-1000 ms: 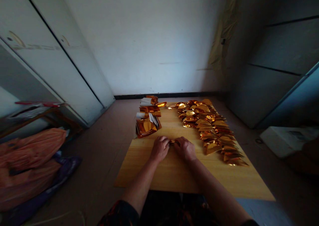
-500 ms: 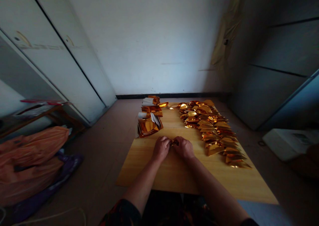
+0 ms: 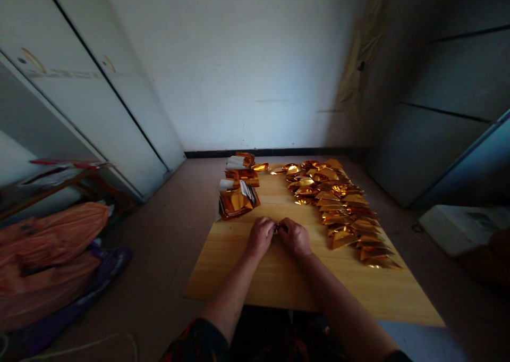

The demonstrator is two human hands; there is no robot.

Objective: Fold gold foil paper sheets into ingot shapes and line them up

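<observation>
My left hand (image 3: 262, 235) and my right hand (image 3: 294, 236) meet over the middle of the wooden board (image 3: 274, 277). Both are closed on a small piece of gold foil paper (image 3: 276, 229), mostly hidden by the fingers. Ahead and to the left lie stacks of gold foil sheets (image 3: 238, 200), some showing white backs. Along the right side run rows of folded gold foil paper pieces (image 3: 348, 213), overlapping one another.
An orange bag (image 3: 56, 240) lies over a purple one on the floor at left, beside a low wooden shelf. White cabinets (image 3: 79, 85) stand on the left. A white box (image 3: 462, 229) sits at right, and the wall (image 3: 255, 75) rises behind the board.
My hands have drawn slightly closer together, the left shifting a little right. Less of the foil piece shows between the fingers. The stacks and rows have stayed put.
</observation>
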